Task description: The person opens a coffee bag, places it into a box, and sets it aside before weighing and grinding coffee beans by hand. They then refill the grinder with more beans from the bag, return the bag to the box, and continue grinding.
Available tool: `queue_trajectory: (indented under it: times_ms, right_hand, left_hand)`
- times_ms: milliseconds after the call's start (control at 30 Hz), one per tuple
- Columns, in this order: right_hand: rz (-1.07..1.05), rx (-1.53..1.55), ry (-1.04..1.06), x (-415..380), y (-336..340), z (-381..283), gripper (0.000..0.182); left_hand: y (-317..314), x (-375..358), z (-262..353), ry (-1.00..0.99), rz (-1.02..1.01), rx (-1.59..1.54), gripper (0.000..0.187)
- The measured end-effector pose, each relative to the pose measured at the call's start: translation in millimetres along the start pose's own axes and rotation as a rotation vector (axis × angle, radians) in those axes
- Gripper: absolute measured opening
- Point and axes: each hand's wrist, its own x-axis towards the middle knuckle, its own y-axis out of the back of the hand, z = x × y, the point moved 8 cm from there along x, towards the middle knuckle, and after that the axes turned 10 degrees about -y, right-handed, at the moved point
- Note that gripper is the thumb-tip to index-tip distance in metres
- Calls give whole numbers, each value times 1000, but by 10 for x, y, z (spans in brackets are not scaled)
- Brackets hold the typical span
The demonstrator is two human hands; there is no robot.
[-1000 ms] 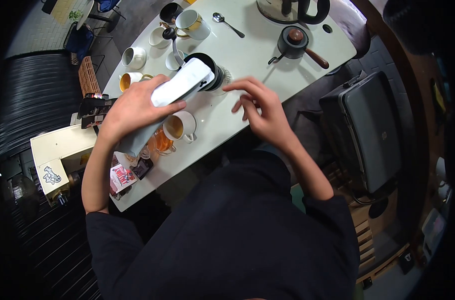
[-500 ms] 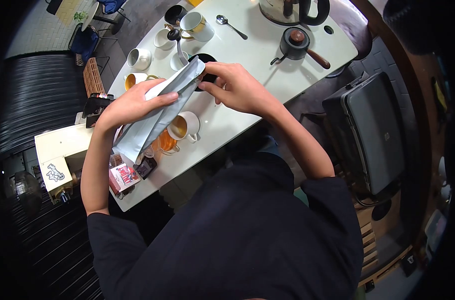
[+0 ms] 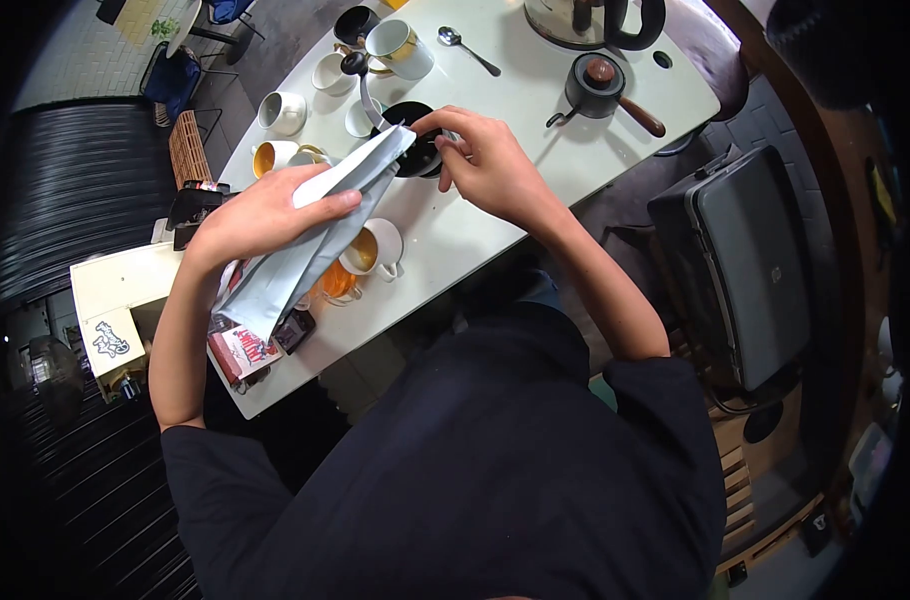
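Note:
My left hand (image 3: 260, 215) is wrapped round a pale blue-white foil bag (image 3: 320, 240), its thumb pressed on the near side. The bag is tilted, with its upper end over a round black bowl-like vessel (image 3: 422, 160). Small dark bits show at the bag's mouth. A metal crank with a black knob (image 3: 354, 64) rises beside the vessel; whether they are joined is hidden. My right hand (image 3: 490, 165) is above the vessel's right rim, index fingertip at the bag's edge, thumb and other fingers bent and apart from the bag.
On the white table (image 3: 515, 185) stand several cups, among them a gold-trimmed white mug (image 3: 400, 50) and a tilted cup (image 3: 380, 250). Farther off lie a spoon (image 3: 470, 50), a small wooden-handled pot (image 3: 595, 85) and a glass kettle (image 3: 565, 25). A red-and-white box (image 3: 245, 352) sits near the table's edge.
My right hand has shifted slightly right, its thumb leaving the bag's mouth. The bag's lower end has dropped a little leftward with my left hand, uncovering more of the black vessel.

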Motion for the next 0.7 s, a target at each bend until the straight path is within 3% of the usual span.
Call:
queue_trajectory:
  times_ms: [33, 567, 700]
  right_hand:
    - [0, 0, 2, 0, -7, 17, 25]
    - [62, -30, 41, -2, 105, 143, 27]
    - [70, -38, 29, 7, 112, 127, 29]
  left_hand:
    - [8, 21, -46, 23, 16, 1, 77]
    - [22, 29, -26, -9, 137, 68, 78]
    - [1, -3, -23, 76, 44, 49, 75]
